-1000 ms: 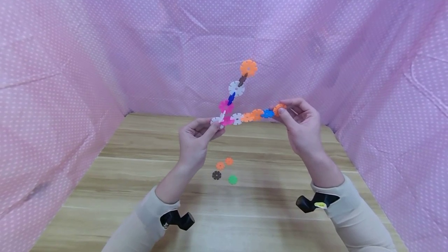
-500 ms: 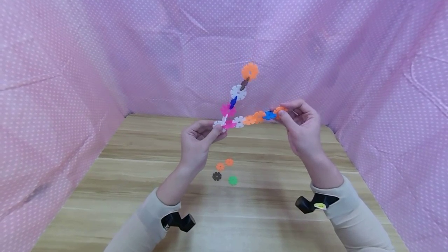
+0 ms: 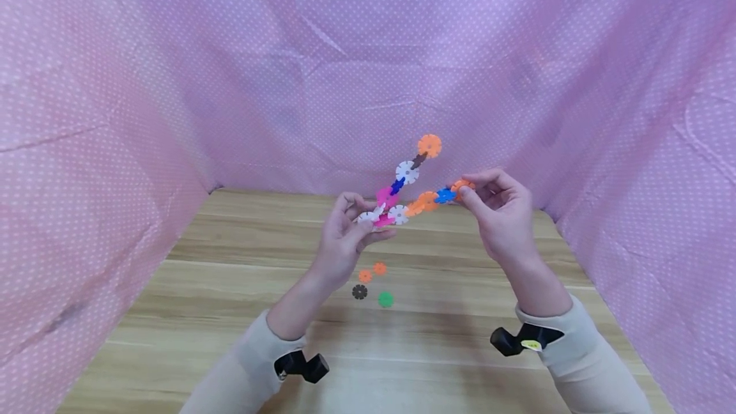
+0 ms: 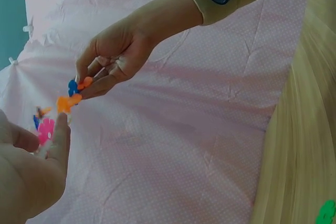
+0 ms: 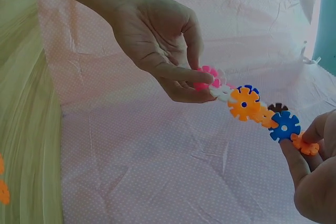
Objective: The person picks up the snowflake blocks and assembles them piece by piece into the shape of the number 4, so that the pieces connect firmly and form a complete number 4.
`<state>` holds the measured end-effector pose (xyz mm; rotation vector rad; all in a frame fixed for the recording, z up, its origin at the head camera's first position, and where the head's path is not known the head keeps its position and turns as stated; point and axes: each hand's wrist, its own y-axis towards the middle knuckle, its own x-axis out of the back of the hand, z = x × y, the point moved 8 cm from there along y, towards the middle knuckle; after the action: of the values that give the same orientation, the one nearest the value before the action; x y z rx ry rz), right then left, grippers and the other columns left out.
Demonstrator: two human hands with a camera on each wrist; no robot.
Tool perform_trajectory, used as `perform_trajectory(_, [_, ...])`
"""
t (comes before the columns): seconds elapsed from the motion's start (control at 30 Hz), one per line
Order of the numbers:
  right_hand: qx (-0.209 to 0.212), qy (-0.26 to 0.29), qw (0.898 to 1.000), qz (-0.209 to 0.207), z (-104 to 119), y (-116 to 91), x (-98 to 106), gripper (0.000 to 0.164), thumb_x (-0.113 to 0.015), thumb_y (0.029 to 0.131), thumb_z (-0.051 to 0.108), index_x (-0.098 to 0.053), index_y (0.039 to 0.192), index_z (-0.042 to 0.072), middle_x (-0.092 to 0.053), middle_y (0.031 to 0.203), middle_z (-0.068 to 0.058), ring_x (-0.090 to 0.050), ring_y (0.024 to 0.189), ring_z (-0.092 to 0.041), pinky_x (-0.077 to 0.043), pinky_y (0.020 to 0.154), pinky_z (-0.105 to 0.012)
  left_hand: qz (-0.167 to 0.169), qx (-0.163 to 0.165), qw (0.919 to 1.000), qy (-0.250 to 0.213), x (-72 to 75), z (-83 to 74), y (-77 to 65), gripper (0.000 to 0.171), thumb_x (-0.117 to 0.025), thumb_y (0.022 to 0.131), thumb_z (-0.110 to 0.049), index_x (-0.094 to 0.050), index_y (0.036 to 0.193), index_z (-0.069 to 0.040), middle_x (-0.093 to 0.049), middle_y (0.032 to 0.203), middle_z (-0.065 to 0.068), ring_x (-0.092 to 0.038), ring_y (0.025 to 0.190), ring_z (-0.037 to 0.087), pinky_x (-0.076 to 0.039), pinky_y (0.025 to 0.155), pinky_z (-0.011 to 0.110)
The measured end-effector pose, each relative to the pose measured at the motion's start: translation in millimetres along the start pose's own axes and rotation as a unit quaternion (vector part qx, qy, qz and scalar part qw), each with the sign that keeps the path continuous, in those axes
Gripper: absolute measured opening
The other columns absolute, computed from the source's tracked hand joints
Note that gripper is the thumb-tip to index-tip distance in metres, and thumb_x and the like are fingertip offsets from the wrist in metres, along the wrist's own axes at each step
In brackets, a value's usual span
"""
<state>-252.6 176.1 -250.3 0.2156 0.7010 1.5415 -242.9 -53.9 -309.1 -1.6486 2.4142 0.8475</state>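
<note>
At centre frame, the left hand [image 3: 344, 238] pinches the pink-and-white corner [image 3: 383, 220] of the forked disc chain [image 3: 428, 201], the right hand [image 3: 503, 216] its orange end disc [image 3: 460, 185], presumably so that branch cannot sag.

Chain of flat notched discs [image 3: 424, 202], slotted together in white, pink, orange, blue and brown. Held up in middle of head view, bent like sideways V: pink-white corner [image 3: 382, 220] at left, orange tips [image 3: 434, 144] pointed right, one higher.
</note>
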Motion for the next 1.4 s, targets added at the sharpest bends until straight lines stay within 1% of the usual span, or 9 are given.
perform_trajectory(0.17, [-0.011,-0.032,0.999,0.003,-2.5,-2.7,-1.1,0.026,-0.071,0.089,-0.020,-0.077,0.096,0.004,-0.078,0.090,-0.003,-0.075,0.082,-0.013,-0.068,0.082,-0.025,0.030,0.012,0.9986,0.042,-11.1,3.4,0.5,0.054,-0.043,0.094,0.015,-0.040,0.147,0.003,-0.054,0.123,0.003,-0.069,0.087,0.009,-0.067,0.089,0.027])
perform_trajectory(0.23, [-0.015,-0.040,0.999,-0.002,-3.6,-3.9,-0.6,0.032,-0.067,0.089,-0.024,-0.078,0.096,0.006,-0.078,0.089,-0.001,-0.075,0.081,-0.012,-0.068,0.081,-0.025,0.025,0.015,0.9958,0.086,-10.7,5.5,0.3,0.046,-0.055,0.098,0.010,-0.048,0.144,0.006,-0.060,0.113,0.002,-0.068,0.079,0.007,-0.066,0.079,0.021])
perform_trajectory(0.37, [-0.016,-0.037,0.999,0.002,-4.2,-5.8,-1.6,0.033,-0.065,0.089,-0.025,-0.078,0.097,0.004,-0.078,0.089,-0.003,-0.075,0.080,-0.012,-0.069,0.079,-0.025,-0.004,0.021,0.9907,0.135,-6.4,9.7,2.5,0.025,-0.073,0.099,-0.003,-0.062,0.121,0.002,-0.071,0.092,0.000,-0.073,0.079,0.010,-0.068,0.082,0.025])
perform_trajectory(0.43, [-0.017,-0.040,0.999,0.005,-5.0,-7.1,-2.2,0.031,-0.066,0.089,-0.024,-0.078,0.098,0.003,-0.078,0.089,-0.003,-0.075,0.079,-0.012,-0.069,0.079,-0.026,-0.019,0.021,0.9917,0.125,-4.5,11.2,3.8,0.019,-0.073,0.100,-0.004,-0.062,0.115,0.000,-0.075,0.096,0.000,-0.079,0.091,0.016,-0.068,0.096,0.037])
perform_trajectory(0.57, [-0.023,-0.040,0.999,0.007,-8.4,-9.9,-2.7,0.030,-0.067,0.091,-0.022,-0.079,0.099,0.004,-0.079,0.090,-0.003,-0.074,0.078,-0.011,-0.069,0.078,-0.028,-0.038,0.003,0.9942,0.101,-3.4,9.2,5.3,0.016,-0.070,0.100,0.001,-0.059,0.111,0.001,-0.072,0.103,0.004,-0.081,0.095,0.022,-0.067,0.097,0.043])
perform_trajectory(0.77, [-0.022,-0.047,0.999,0.007,-11.8,-12.3,-2.7,0.032,-0.068,0.090,-0.022,-0.081,0.098,0.006,-0.081,0.090,-0.001,-0.077,0.078,-0.009,-0.069,0.078,-0.027,-0.043,-0.018,0.9969,0.064,-3.7,8.1,8.2,0.013,-0.065,0.099,0.008,-0.057,0.103,-0.001,-0.071,0.099,0.003,-0.078,0.093,0.013,-0.067,0.096,0.043])
perform_trajectory(1.1, [-0.014,-0.038,0.999,0.020,-13.9,-13.8,-4.7,0.026,-0.071,0.088,-0.022,-0.081,0.104,-0.004,-0.082,0.091,-0.002,-0.079,0.081,-0.010,-0.070,0.081,-0.032,-0.059,-0.046,0.9944,0.075,1.3,1.3,9.1,0.014,-0.066,0.098,0.008,-0.058,0.099,-0.003,-0.069,0.096,0.002,-0.078,0.086,0.014,-0.069,0.090,0.042])
perform_trajectory(1.27, [-0.003,-0.056,0.998,0.042,-14.2,-14.2,-7.3,0.037,-0.070,0.089,-0.021,-0.078,0.116,0.003,-0.082,0.100,0.000,-0.079,0.090,-0.010,-0.069,0.086,-0.030,-0.076,-0.061,0.9941,0.048,2.2,-3.1,9.4,0.017,-0.070,0.096,0.006,-0.060,0.096,-0.008,-0.067,0.095,0.005,-0.077,0.084,0.014,-0.070,0.087,0.044])
perform_trajectory(1.4, [0.002,-0.050,0.996,0.078,-14.3,-15.2,-14.2,0.042,-0.065,0.091,-0.024,-0.073,0.125,0.000,-0.080,0.108,-0.002,-0.080,0.093,-0.014,-0.069,0.088,-0.032,-0.092,-0.062,0.9934,0.030,5.0,-2.6,8.5,0.022,-0.068,0.095,0.010,-0.061,0.091,-0.011,-0.067,0.093,0.004,-0.076,0.084,0.013,-0.069,0.089,0.045])
